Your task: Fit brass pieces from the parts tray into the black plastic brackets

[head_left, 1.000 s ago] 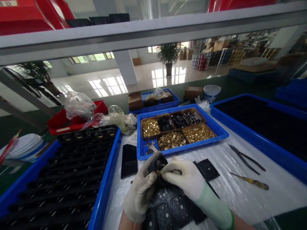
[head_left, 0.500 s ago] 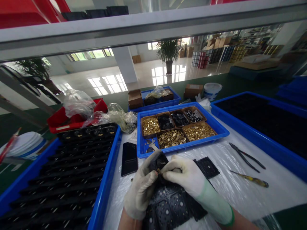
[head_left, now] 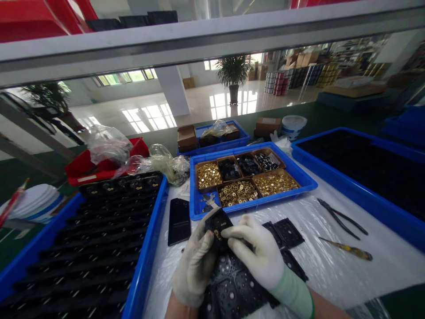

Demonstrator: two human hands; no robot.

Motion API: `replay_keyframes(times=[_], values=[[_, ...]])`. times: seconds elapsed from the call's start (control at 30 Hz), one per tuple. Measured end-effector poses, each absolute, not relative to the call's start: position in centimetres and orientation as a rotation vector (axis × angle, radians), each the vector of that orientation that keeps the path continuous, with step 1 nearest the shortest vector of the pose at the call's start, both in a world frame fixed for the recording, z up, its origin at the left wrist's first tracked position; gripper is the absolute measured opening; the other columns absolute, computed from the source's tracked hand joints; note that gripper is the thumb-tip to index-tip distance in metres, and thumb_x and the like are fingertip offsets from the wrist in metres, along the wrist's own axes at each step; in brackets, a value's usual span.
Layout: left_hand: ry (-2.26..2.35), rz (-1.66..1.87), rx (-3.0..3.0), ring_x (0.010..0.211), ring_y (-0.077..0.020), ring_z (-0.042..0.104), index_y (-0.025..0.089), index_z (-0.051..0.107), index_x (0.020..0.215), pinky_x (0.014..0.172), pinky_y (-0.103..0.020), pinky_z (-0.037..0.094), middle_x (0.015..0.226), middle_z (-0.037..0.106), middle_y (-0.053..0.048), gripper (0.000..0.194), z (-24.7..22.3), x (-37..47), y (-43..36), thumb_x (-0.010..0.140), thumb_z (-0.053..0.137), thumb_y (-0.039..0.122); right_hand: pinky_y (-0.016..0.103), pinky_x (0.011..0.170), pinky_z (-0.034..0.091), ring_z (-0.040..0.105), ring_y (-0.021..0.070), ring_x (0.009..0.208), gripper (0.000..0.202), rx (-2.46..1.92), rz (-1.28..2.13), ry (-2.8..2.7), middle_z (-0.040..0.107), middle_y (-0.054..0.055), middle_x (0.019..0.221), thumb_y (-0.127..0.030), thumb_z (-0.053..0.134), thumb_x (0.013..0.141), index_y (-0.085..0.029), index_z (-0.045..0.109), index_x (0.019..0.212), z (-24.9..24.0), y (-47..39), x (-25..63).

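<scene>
Head view: black part point(head_left: 219, 219) in left hand point(head_left: 194, 268), right hand point(head_left: 260, 254) against it

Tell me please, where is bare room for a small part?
The sheet shows bare between the screwdriver and the plates beside the right hand. Crowded: around the left hand, between the phone and more plates.

Black part point(head_left: 221, 221) partly hidden by the hands point(head_left: 260, 252), blue tray at left point(head_left: 146, 248) cut off below
</scene>
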State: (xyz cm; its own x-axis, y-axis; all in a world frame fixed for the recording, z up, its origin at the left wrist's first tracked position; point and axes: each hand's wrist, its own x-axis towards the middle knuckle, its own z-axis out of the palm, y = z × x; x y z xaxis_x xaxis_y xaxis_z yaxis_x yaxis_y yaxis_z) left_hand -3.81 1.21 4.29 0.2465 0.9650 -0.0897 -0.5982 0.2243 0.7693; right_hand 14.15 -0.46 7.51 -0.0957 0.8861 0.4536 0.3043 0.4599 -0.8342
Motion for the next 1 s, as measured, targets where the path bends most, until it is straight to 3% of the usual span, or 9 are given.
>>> replay_keyframes(times=[0.2,0.33,0.43,0.6,0.83,1.0], values=[[0.603,1.207,0.659,0.142,-0.035,0.07,0.03,0.086,0.132,0.135,-0.052,0.043,0.126,0.088,-0.007,0.038,4.5,-3.6,1.2,0.097,0.087,0.043,0.041,0.078,0.052,0.066,0.025,0.089,0.021,-1.104,0.366,-1.744,0.065,0.005,0.089,-0.016,0.061,0.105,-0.024,0.08,0.098,7.5,-1.0,13.8],[0.59,1.199,0.619,0.145,-0.0309,0.069,0.032,0.09,0.119,0.134,-0.043,0.044,0.123,0.089,-0.002,0.026,4.4,-3.4,1.2,0.097,0.088,0.045,0.046,0.089,0.058,0.067,0.0283,0.106,0.024,-1.124,0.245,-1.69,0.068,0.009,0.112,-0.017,0.064,0.103,-0.025,0.078,0.121,7.3,-0.7,14.0],[0.583,1.182,0.608,0.139,-0.0296,0.074,0.032,0.092,0.112,0.133,-0.042,0.048,0.118,0.09,-0.001,0.022,4.4,-3.5,1.2,0.095,0.09,0.045,0.053,0.098,0.057,0.065,0.0328,0.12,0.028,-1.131,0.202,-1.751,0.069,0.012,0.129,-0.017,0.064,0.103,-0.027,0.078,0.125,7.2,-0.5,14.2],[0.617,1.123,0.541,0.135,-0.0317,0.076,0.03,0.092,0.11,0.133,-0.045,0.049,0.113,0.091,-0.002,0.031,4.0,-4.1,1.3,0.089,0.095,0.052,0.056,0.109,0.055,0.061,0.0353,0.138,0.033,-1.11,0.219,-1.8,0.065,0.014,0.152,-0.018,0.064,0.104,-0.026,0.076,0.134,7.0,-0.7,14.0],[0.627,1.062,0.449,0.147,-0.0357,0.068,0.02,0.09,0.117,0.135,-0.05,0.046,0.125,0.088,-0.011,0.041,3.4,-4.1,1.3,0.091,0.092,0.052,0.053,0.113,0.054,0.061,0.0327,0.139,0.035,-1.068,0.267,-1.796,0.065,0.012,0.153,-0.018,0.062,0.105,-0.027,0.075,0.135,7.2,-0.9,13.6],[0.66,1.163,0.577,0.143,-0.0359,0.07,0.022,0.089,0.114,0.132,-0.051,0.049,0.124,0.088,-0.01,0.031,3.5,-4.0,1.1,0.094,0.091,0.046,0.053,0.112,0.054,0.061,0.0323,0.137,0.037,-1.084,0.203,-1.782,0.067,0.011,0.148,-0.015,0.061,0.104,-0.027,0.076,0.136,6.9,-0.6,13.6]])
